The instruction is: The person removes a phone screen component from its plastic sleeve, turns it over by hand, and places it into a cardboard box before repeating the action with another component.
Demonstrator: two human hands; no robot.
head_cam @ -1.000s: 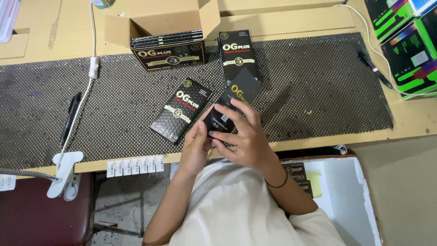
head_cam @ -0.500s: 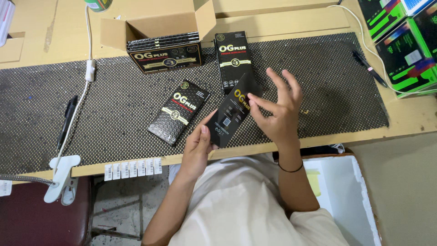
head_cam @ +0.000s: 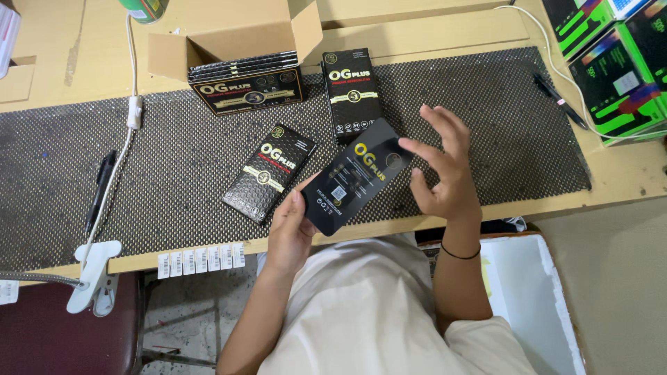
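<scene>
Packet [head_cam: 358, 177], flat, black with yellow print, tilts above the near edge of the dark mesh mat [head_cam: 174, 160], its lower end pinched in the left hand [head_cam: 292, 226]. The right hand [head_cam: 441, 170] hovers just beside its upper end, fingers spread wide, holding nothing. Two similar black boxes [head_cam: 269, 172] lie on the mat nearby; an open cardboard carton [head_cam: 240, 48] stands behind them.

Worktop [head_cam: 431, 28]: pale wood, bare along the 12 o'clock edge.
Mat [head_cam: 174, 139]: dark mesh covering most of it.
On the mat: two flat black packets [head_cam: 269, 173], [head_cam: 353, 93]; black pen [head_cam: 99, 189] at 9 o'clock.
Cardboard box [head_cam: 240, 52]: open, 11 o'clock.
White cable [head_cam: 130, 104]: crosses at 10 o'clock.
Green boxes [head_cam: 611, 76]: 2 o'clock.
</scene>
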